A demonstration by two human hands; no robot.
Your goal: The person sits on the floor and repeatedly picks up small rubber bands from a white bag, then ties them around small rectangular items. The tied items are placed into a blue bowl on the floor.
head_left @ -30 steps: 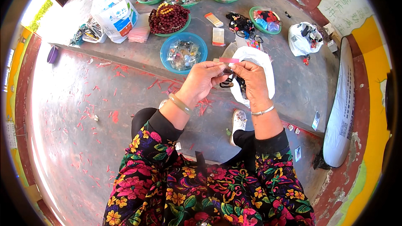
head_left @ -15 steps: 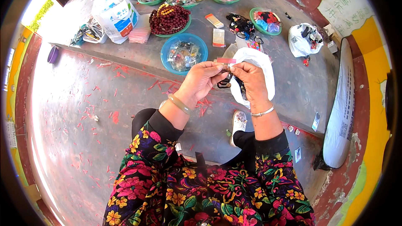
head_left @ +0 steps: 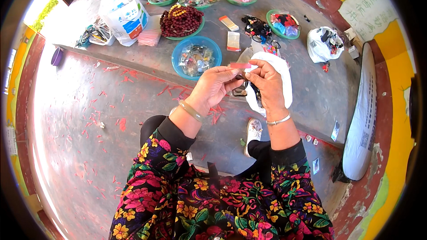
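In front of me, my left hand (head_left: 212,88) pinches a small clear packet with a pink-red strip (head_left: 240,66) along its top. The fingers of my right hand (head_left: 268,84) are bent at the packet's right edge, thumb and forefinger close together. Below the fingertips a dark cord loop (head_left: 240,91) hangs between both hands; which hand bears it I cannot tell. Just beyond my right hand sits an open white plastic bag (head_left: 284,76) with black items in it. The packet's contents are mostly hidden by my fingers.
A blue basin (head_left: 175,58) of small packets stands ahead-left, beside a basin of dark red beads (head_left: 180,21). Farther back are several filled basins. Black cords (head_left: 257,27), a white bag (head_left: 316,46) and a long wrapped roll (head_left: 361,120) lie to the right. Red scraps litter the floor.
My right forefinger has lifted and straightened toward the end of the pink-red strip, which has tilted slightly. The left hand has barely moved.
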